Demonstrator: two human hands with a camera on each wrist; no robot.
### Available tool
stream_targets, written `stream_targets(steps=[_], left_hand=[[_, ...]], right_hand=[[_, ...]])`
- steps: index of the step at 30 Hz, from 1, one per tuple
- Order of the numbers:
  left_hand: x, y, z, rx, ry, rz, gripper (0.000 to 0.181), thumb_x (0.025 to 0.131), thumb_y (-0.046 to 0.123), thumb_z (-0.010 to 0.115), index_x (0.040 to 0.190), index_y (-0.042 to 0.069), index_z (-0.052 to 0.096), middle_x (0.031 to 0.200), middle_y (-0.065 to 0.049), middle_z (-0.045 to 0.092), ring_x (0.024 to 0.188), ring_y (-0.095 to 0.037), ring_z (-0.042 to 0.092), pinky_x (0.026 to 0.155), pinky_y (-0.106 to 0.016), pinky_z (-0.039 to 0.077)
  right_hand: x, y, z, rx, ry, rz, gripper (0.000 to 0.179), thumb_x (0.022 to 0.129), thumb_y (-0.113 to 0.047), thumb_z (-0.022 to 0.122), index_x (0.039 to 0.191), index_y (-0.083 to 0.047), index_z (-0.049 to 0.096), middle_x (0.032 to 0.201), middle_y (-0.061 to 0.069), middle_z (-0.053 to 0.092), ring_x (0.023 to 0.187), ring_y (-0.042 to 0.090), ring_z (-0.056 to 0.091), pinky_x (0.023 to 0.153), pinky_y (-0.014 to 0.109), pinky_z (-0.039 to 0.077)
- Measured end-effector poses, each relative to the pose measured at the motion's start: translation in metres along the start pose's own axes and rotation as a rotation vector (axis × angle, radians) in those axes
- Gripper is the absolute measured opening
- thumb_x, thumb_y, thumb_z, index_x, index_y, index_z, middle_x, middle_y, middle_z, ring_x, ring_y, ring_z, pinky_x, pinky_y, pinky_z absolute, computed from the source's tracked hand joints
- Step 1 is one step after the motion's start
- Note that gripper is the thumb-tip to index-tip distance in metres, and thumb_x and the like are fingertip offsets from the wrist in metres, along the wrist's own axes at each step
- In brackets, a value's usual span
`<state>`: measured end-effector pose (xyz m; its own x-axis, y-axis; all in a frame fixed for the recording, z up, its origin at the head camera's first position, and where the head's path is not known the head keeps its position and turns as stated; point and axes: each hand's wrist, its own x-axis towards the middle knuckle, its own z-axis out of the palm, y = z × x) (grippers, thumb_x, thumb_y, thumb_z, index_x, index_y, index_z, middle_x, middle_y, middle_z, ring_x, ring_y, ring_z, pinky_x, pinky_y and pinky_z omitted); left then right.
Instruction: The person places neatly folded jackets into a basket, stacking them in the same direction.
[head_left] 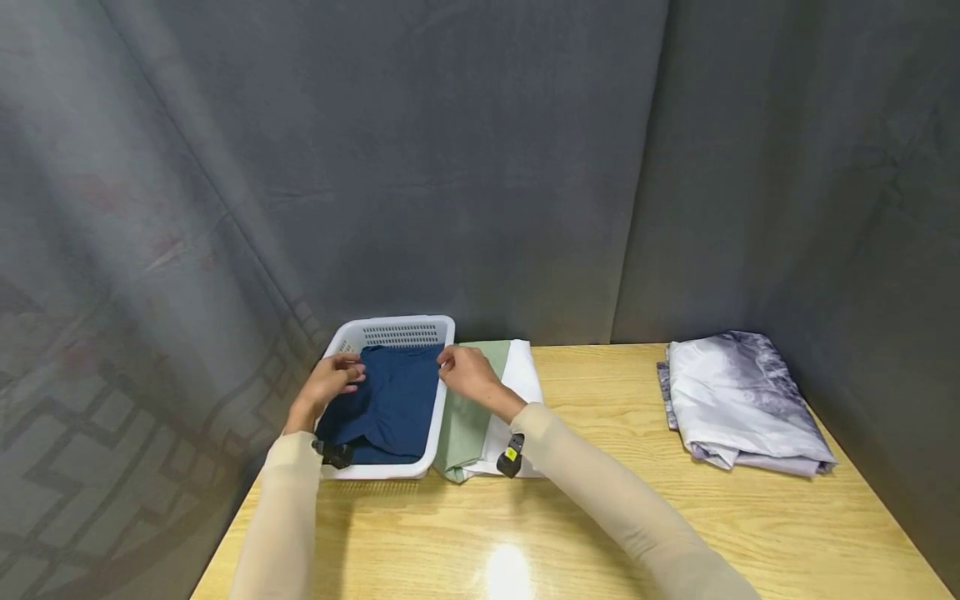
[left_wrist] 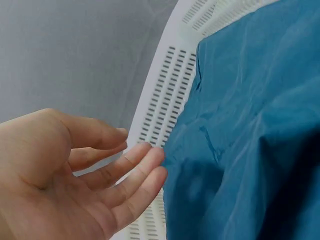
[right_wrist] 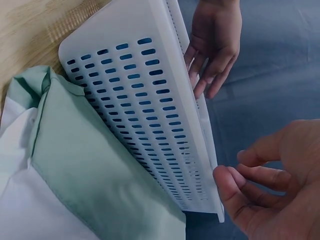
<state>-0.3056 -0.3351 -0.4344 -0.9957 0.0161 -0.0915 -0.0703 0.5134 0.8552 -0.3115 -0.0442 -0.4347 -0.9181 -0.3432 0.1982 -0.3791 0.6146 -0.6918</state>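
A white plastic basket (head_left: 405, 472) stands on the table with a dark blue folded cloth (head_left: 397, 408) lying in it. In the left wrist view the same blue cloth (left_wrist: 240, 100) looks creased. My left hand (head_left: 330, 382) is over the basket's left side, its fingers loosely bent beside the cloth and nothing in them. At the right rim is my right hand (head_left: 468, 372); in the right wrist view its loosely curled fingers (right_wrist: 231, 192) lie by the rim, and no cloth shows between them.
A light green cloth (head_left: 468, 425) lies against the basket's right side, with a white cloth (head_left: 525, 379) partly under it. Farther right is a folded grey-and-white patterned cloth (head_left: 738, 400) on the wooden table (head_left: 600, 400). Grey curtains (head_left: 480, 167) hang behind.
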Motion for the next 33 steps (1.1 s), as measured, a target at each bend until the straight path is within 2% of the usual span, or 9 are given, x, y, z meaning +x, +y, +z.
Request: stream_targets(steps=[3,7,9,12,15,19,25,29,33], left_hand=[[0.001,0.004,0.002,-0.027,0.025,0.008,0.048,0.109,0.003,0.048,0.152,-0.017,0.042,0.134,-0.039,0.063,0.106,-0.026,0.076,0.092,-0.041,0.063],[0.001,0.017,0.009,-0.064,0.084,0.030,0.040,0.108,0.004,0.052,0.142,-0.015,0.053,0.108,-0.022,0.073,0.083,-0.009,0.073,0.077,-0.028,0.063],[0.000,0.025,0.015,-0.080,0.119,0.046,0.033,0.107,0.005,0.054,0.134,-0.014,0.058,0.097,-0.013,0.074,0.076,-0.006,0.072,0.071,-0.025,0.061],[-0.001,0.036,0.026,-0.102,0.161,0.069,0.028,0.108,0.008,0.057,0.125,-0.014,0.061,0.087,-0.008,0.073,0.069,-0.005,0.070,0.067,-0.024,0.061],[-0.001,0.045,0.037,-0.130,0.182,0.089,0.026,0.108,0.009,0.058,0.122,-0.013,0.063,0.083,-0.006,0.073,0.066,-0.005,0.069,0.063,-0.021,0.058],[-0.005,0.059,0.053,-0.140,0.192,0.110,0.026,0.108,0.009,0.057,0.121,-0.012,0.066,0.082,-0.007,0.073,0.066,-0.007,0.070,0.062,-0.022,0.058],[-0.012,0.075,0.079,-0.106,0.209,0.137,0.025,0.108,0.013,0.059,0.119,-0.006,0.071,0.086,-0.011,0.076,0.069,-0.010,0.071,0.070,-0.032,0.062],[-0.013,0.081,0.098,-0.088,0.222,0.168,0.023,0.107,0.012,0.061,0.117,-0.004,0.074,0.089,-0.015,0.078,0.072,-0.014,0.074,0.069,-0.030,0.062],[-0.012,0.087,0.116,-0.086,0.216,0.212,0.022,0.106,0.007,0.060,0.118,-0.006,0.073,0.096,-0.021,0.079,0.078,-0.025,0.078,0.066,-0.026,0.060]], right_hand=[[0.000,0.003,-0.002,0.008,-0.006,0.013,0.024,0.098,-0.006,0.064,0.118,-0.004,0.077,0.106,0.009,0.079,0.092,0.020,0.072,0.081,0.032,0.057],[-0.003,0.007,-0.008,0.040,-0.018,0.033,0.025,0.100,-0.006,0.062,0.120,-0.003,0.076,0.108,0.010,0.078,0.088,0.019,0.069,0.079,0.031,0.055],[-0.003,0.010,-0.012,0.055,-0.018,0.040,0.026,0.100,-0.006,0.062,0.121,-0.001,0.076,0.107,0.011,0.078,0.084,0.017,0.066,0.075,0.029,0.053],[-0.004,0.017,-0.018,0.059,-0.012,0.042,0.026,0.099,-0.005,0.062,0.120,0.000,0.076,0.105,0.011,0.078,0.079,0.014,0.063,0.071,0.026,0.049],[-0.006,0.024,-0.023,0.079,-0.012,0.058,0.026,0.098,-0.006,0.063,0.120,-0.001,0.076,0.102,0.010,0.078,0.081,0.014,0.069,0.071,0.025,0.051],[-0.007,0.033,-0.031,0.104,-0.010,0.085,0.024,0.100,-0.009,0.064,0.120,-0.003,0.076,0.102,0.009,0.078,0.082,0.017,0.074,0.069,0.026,0.053],[-0.010,0.048,-0.041,0.139,0.014,0.110,0.026,0.099,-0.009,0.063,0.120,-0.002,0.076,0.100,0.009,0.076,0.078,0.015,0.073,0.066,0.024,0.052],[-0.013,0.060,-0.048,0.186,0.019,0.133,0.025,0.099,-0.008,0.062,0.119,0.000,0.075,0.097,0.011,0.074,0.080,0.026,0.075,0.063,0.023,0.052],[-0.015,0.073,-0.056,0.215,0.022,0.164,0.025,0.100,-0.008,0.063,0.121,0.001,0.073,0.097,0.013,0.074,0.084,0.035,0.075,0.061,0.023,0.053]])
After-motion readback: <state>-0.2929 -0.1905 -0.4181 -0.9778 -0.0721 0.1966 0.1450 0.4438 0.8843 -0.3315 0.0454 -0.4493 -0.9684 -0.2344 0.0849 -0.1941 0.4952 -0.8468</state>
